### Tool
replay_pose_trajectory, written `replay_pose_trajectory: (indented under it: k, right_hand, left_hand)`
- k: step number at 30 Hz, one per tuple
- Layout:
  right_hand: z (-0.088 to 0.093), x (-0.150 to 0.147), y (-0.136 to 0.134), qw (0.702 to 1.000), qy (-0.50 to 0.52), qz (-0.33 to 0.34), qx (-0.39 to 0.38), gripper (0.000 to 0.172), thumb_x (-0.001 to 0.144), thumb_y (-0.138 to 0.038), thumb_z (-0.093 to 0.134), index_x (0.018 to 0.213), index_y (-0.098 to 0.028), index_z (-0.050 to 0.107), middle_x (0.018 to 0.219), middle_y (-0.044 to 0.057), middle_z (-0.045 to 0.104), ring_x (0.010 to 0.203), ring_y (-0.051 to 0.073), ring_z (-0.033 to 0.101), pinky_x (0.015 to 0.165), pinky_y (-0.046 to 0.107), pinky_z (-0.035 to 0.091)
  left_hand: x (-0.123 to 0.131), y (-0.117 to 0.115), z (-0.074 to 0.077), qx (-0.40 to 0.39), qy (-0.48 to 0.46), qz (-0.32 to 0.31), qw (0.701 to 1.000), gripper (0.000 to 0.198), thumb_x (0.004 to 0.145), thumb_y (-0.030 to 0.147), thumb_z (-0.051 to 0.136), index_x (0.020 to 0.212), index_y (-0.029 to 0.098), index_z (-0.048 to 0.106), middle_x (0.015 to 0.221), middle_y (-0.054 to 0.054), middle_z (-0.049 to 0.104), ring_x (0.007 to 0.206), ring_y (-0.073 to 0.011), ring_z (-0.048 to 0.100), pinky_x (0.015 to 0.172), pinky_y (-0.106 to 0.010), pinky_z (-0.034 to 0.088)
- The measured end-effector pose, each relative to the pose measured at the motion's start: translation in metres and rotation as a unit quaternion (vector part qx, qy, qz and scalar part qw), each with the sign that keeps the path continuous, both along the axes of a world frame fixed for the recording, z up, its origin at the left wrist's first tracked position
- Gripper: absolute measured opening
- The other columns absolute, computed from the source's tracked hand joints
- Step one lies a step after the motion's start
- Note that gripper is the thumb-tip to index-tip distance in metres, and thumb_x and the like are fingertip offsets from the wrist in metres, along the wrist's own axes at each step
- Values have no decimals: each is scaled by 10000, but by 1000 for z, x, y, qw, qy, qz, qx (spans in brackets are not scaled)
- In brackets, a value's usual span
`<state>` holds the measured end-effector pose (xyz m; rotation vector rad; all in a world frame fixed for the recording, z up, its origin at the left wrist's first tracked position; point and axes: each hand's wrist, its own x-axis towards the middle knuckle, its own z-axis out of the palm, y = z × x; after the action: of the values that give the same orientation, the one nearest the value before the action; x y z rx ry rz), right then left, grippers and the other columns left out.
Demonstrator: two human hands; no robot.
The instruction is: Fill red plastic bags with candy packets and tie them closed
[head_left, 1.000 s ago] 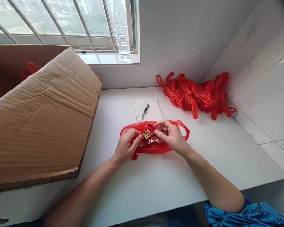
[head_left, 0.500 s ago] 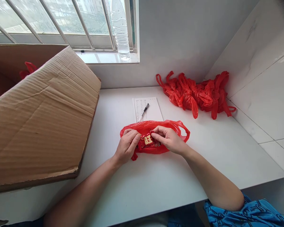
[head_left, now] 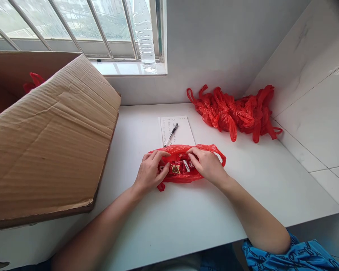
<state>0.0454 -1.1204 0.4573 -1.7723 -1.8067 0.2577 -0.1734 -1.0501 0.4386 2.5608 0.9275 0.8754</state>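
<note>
The left hand (head_left: 150,172) and right hand (head_left: 207,165) lie at either end of a red plastic bag (head_left: 183,149), which sits flat on the white table (head_left: 203,222). Small red packets (head_left: 178,166) with gold and white markings lie in the bag, directly between the hands. The fingers of both hands curve down over the bag's upper edge, and neither hand is closed into a fist; whether they pinch the thin plastic or only press on it, I cannot tell. Held this way, the hands seem to be steadying the slippery bag and keeping the packets spread in place. A sheet of paper (head_left: 173,130) with a pen (head_left: 171,134) on it lies just beyond the hands, apparently left there for handy use. Farther beyond the right hand, a heap of red bags (head_left: 231,114) looks set aside as a ready supply. A cardboard flap (head_left: 51,135) slants up beyond the left hand. Compared with the previous view, the hands have moved apart and the fingers no longer bunch over the packets. The packets now lie in a longer, flatter row, and a white-marked one shows.
</note>
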Motion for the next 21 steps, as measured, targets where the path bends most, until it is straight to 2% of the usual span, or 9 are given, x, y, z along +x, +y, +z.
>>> replay_pose_trajectory:
  k: [3, 6, 11, 17, 21]
  right_hand:
    - [-5, -1, 2, 999, -48, 13, -18, 130, 965, -226, 525, 977, -222, 654, 901, 19, 737, 794, 190, 670, 644, 291, 413]
    - [-8, -3, 5, 997, -65, 22, -40, 119, 957, -250, 554, 1023, -222, 649, 945, 22, 738, 817, 188, 665, 624, 276, 388]
    - [-9, -1, 9, 993, -69, 9, -97, 144, 957, -318, 561, 930, -207, 648, 822, 10, 717, 714, 174, 630, 576, 269, 350]
    - [-13, 0, 10, 997, -71, 11, -39, 90, 916, -243, 633, 1003, -224, 649, 955, 19, 700, 836, 179, 641, 626, 265, 382]
    - [-14, -1, 9, 995, -95, 4, 12, 97, 926, -235, 617, 1009, -242, 666, 991, 33, 655, 844, 185, 636, 614, 270, 396]
  left_hand:
    - [1, -1, 0, 29, 23, -30, 999, 166, 956, 292, 522, 1085, 250, 618, 1042, -16, 698, 952, -187, 635, 981, -379, 354]
    - [2, -2, -1, 50, 59, -60, 995, 153, 950, 337, 552, 1007, 242, 657, 967, -5, 715, 874, -182, 633, 971, -391, 347]
    - [2, -1, -1, 44, 69, -62, 995, 162, 950, 345, 556, 1002, 232, 660, 939, -1, 717, 846, -178, 621, 965, -391, 349]
    - [1, 1, -2, 30, 38, -63, 997, 145, 955, 320, 552, 1013, 235, 654, 949, -6, 707, 871, -175, 624, 967, -387, 366]
    - [1, 1, -2, 3, -6, -51, 999, 153, 957, 297, 552, 1061, 236, 646, 973, -12, 699, 924, -183, 628, 988, -395, 382]
